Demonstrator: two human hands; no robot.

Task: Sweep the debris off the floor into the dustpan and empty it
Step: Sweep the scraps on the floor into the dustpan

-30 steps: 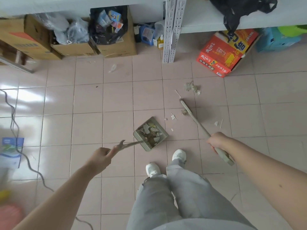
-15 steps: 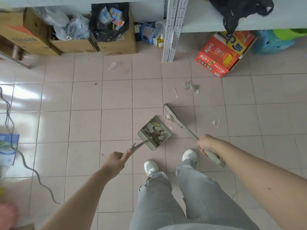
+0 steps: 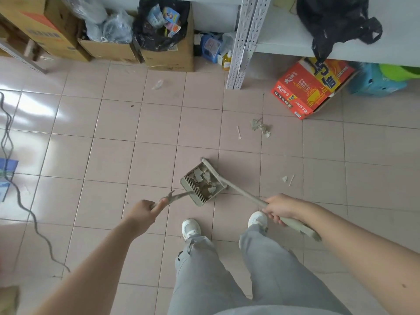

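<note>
One dustpan (image 3: 200, 201), one broom (image 3: 241, 192), two hands (image 3: 143, 214) (image 3: 281, 208), two shoes (image 3: 191, 228) (image 3: 256, 220), three brown boxes (image 3: 34, 26) (image 3: 109, 50) (image 3: 172, 57), one red carton (image 3: 311, 87).

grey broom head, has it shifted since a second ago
Yes. The head of the grey broom has swept away from the loose scrap pile by the orange carton, toward the person, and now lies along the open edge of the grey dustpan.
</note>
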